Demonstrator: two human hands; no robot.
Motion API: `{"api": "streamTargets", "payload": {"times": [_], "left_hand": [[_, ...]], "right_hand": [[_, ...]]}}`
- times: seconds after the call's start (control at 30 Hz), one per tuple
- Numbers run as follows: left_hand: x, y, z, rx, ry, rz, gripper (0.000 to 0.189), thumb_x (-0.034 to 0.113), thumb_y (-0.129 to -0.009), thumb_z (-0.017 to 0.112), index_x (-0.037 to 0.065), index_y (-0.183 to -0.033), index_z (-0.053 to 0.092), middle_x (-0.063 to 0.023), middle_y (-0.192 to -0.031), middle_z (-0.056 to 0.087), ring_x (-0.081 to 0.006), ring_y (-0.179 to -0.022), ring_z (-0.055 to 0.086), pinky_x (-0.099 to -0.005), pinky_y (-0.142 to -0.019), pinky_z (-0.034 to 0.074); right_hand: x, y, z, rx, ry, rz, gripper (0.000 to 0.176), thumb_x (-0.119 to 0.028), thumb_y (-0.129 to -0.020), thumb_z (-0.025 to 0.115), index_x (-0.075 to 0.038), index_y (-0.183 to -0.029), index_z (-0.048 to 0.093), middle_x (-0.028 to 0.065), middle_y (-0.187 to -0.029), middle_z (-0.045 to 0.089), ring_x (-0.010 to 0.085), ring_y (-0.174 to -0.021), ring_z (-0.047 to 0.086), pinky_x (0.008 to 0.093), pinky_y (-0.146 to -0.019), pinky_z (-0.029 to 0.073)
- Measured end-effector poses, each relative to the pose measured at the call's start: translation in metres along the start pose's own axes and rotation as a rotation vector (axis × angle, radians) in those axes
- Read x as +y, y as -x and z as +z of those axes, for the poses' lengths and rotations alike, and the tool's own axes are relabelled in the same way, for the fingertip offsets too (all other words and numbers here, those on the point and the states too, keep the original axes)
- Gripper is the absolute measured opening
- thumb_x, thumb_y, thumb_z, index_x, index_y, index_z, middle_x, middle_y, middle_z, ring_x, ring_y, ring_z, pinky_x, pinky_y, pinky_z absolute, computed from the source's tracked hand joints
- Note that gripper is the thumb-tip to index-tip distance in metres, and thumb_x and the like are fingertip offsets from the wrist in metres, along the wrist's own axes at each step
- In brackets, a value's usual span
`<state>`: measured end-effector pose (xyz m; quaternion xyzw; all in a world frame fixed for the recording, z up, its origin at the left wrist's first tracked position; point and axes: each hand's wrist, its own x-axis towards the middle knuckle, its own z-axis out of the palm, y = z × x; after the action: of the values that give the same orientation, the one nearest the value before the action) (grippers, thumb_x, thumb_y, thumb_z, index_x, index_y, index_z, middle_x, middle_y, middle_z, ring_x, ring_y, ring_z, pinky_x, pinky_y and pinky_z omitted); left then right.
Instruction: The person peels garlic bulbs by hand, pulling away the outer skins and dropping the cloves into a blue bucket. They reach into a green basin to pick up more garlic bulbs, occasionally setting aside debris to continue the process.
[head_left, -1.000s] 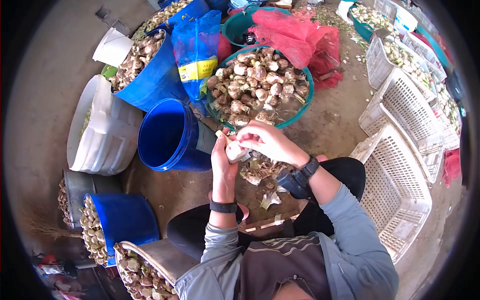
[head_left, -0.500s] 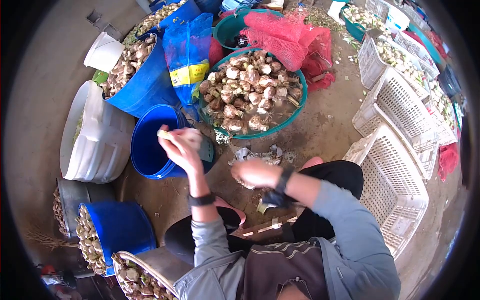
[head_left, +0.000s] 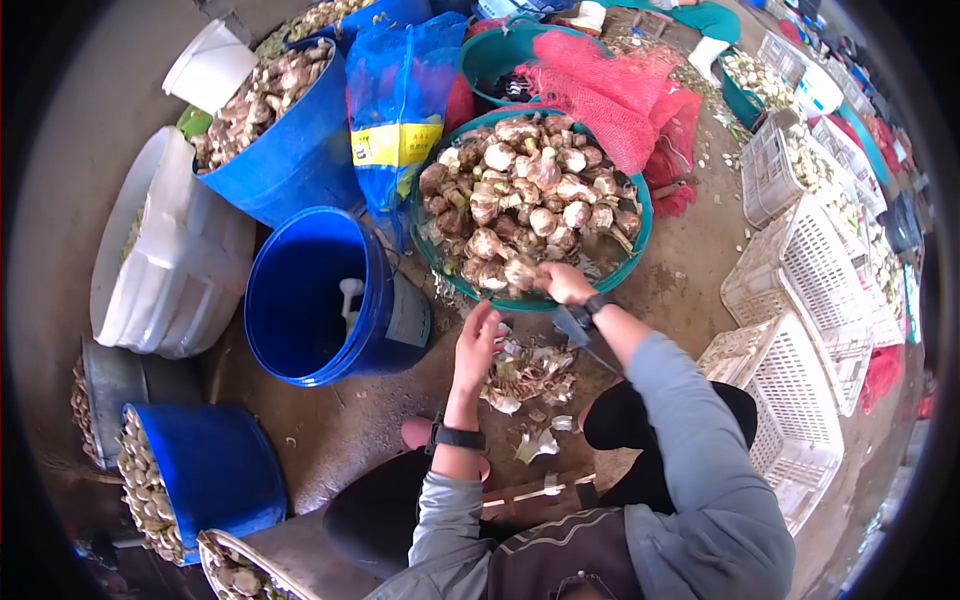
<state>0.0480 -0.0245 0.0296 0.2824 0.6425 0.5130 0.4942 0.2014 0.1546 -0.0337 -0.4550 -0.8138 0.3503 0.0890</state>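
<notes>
My right hand (head_left: 568,284) is at the near rim of a green tub (head_left: 632,262), its fingers closed on a brown-and-white bulb-like vegetable (head_left: 521,273). Below that wrist a dark, flat, blade-like thing (head_left: 582,328) sticks out; how it is held is hidden. Several more such vegetables (head_left: 500,205) with stem stubs lie heaped in the tub, in some water. My left hand (head_left: 478,345) hovers just short of the tub, fingers apart, nothing visible in it. To its left stands a blue bucket (head_left: 268,330) with a white, peeled-looking piece (head_left: 351,292) inside.
Peelings (head_left: 535,378) litter the floor between my feet. White plastic crates (head_left: 790,400) line the right side. Blue barrels (head_left: 285,150) and a white tub (head_left: 165,290) stand on the left. Red mesh sacks (head_left: 610,90) lie behind the tub. A person's boot (head_left: 708,55) shows at the back.
My left hand has left the space above the bucket, moving right and down, and the pale piece it held is gone from it. My right hand has reached forward to the tub and grasped a vegetable.
</notes>
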Motion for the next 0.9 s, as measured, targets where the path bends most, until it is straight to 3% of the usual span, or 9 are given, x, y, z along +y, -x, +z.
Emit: {"api": "streamTargets", "payload": {"times": [0.07,0.17,0.2,0.23,0.3,0.33,0.53,0.77,0.9], "left_hand": [[0.02,0.005,0.005,-0.042,0.242,-0.05,0.072,0.046,-0.089,0.053,0.005,-0.141,0.023,-0.0158,-0.123,0.049,-0.0213,-0.096,0.057,-0.0314,-0.072,0.051],[0.048,0.008,0.015,-0.208,0.555,0.16,0.062,0.037,-0.091,0.054,0.005,-0.137,0.027,-0.0125,-0.113,0.055,-0.0169,-0.087,0.059,-0.0315,-0.071,0.053],[0.062,0.017,0.019,-0.115,0.496,0.227,0.057,0.027,-0.089,0.059,0.004,-0.134,0.031,-0.0104,-0.107,0.057,-0.0152,-0.084,0.059,-0.0311,-0.072,0.052],[0.072,0.025,0.021,-0.046,0.406,0.283,0.06,0.02,-0.084,0.066,0.003,-0.131,0.034,-0.0104,-0.108,0.055,-0.0178,-0.087,0.058,-0.032,-0.076,0.051],[0.074,0.033,0.022,0.116,-0.048,0.639,0.063,0.014,-0.081,0.068,0.002,-0.132,0.032,-0.0118,-0.116,0.05,-0.0195,-0.096,0.057,-0.0303,-0.082,0.05],[0.074,0.039,0.021,0.207,-0.29,0.707,0.066,0.011,-0.077,0.07,0.003,-0.132,0.034,-0.0141,-0.118,0.048,-0.0246,-0.101,0.056,-0.0329,-0.086,0.048],[0.116,0.1,0.039,0.318,-0.641,0.822,0.068,0.013,-0.068,0.074,0.007,-0.127,0.041,-0.0178,-0.108,0.049,-0.0351,-0.095,0.056,-0.0391,-0.078,0.05],[0.117,0.134,0.053,0.349,-0.757,0.9,0.067,0.009,-0.067,0.074,0.008,-0.125,0.042,-0.017,-0.105,0.05,-0.0347,-0.09,0.057,-0.0394,-0.073,0.051],[0.115,0.144,0.056,0.365,-0.687,0.895,0.066,0.008,-0.066,0.074,0.009,-0.124,0.042,-0.0181,-0.108,0.049,-0.0347,-0.094,0.057,-0.0393,-0.075,0.051]], "right_hand": [[-0.057,0.029,-0.047,0.051,-0.092,-0.286,0.033,-0.022,-0.08,0.062,-0.004,-0.108,0.058,0.0162,-0.096,0.064,0.0333,-0.09,0.061,0.0409,-0.078,0.048],[-0.1,0.052,-0.077,0.07,-0.018,-0.718,0.033,-0.016,-0.078,0.063,-0.003,-0.108,0.058,0.0142,-0.096,0.063,0.0295,-0.088,0.062,0.0373,-0.074,0.049],[-0.111,0.058,-0.08,0.284,0.102,-0.908,0.03,-0.014,-0.081,0.061,-0.004,-0.109,0.058,0.0124,-0.096,0.063,0.0229,-0.082,0.063,0.0322,-0.067,0.048],[-0.12,0.067,-0.086,0.289,0.108,-0.915,0.03,-0.014,-0.081,0.061,-0.004,-0.109,0.058,0.0124,-0.096,0.063,0.0229,-0.082,0.063,0.0322,-0.067,0.048],[-0.14,0.09,-0.103,0.055,-0.374,-0.414,0.029,-0.015,-0.084,0.059,-0.004,-0.111,0.059,0.0106,-0.088,0.064,0.0162,-0.073,0.06,0.0283,-0.062,0.046],[-0.138,0.094,-0.097,0.015,-0.53,-0.362,0.029,-0.018,-0.087,0.058,-0.005,-0.112,0.06,0.0104,-0.08,0.064,0.0129,-0.066,0.056,0.0282,-0.059,0.044],[-0.172,0.156,-0.131,0.254,-0.083,-0.454,0.02,-0.02,-0.084,0.057,-0.007,-0.095,0.067,0.0113,-0.087,0.067,0.0299,-0.075,0.062,0.037,-0.068,0.049],[-0.177,0.196,-0.127,0.357,-0.027,-0.441,0.018,-0.012,-0.084,0.057,-0.004,-0.098,0.065,0.014,-0.089,0.065,0.0297,-0.078,0.064,0.0343,-0.066,0.05],[-0.185,0.21,-0.122,0.519,-0.094,-0.52,0.007,-0.01,-0.081,0.057,-0.006,-0.084,0.061,0.0118,-0.071,0.059,0.0307,-0.061,0.059,0.0395,-0.056,0.045]]}}
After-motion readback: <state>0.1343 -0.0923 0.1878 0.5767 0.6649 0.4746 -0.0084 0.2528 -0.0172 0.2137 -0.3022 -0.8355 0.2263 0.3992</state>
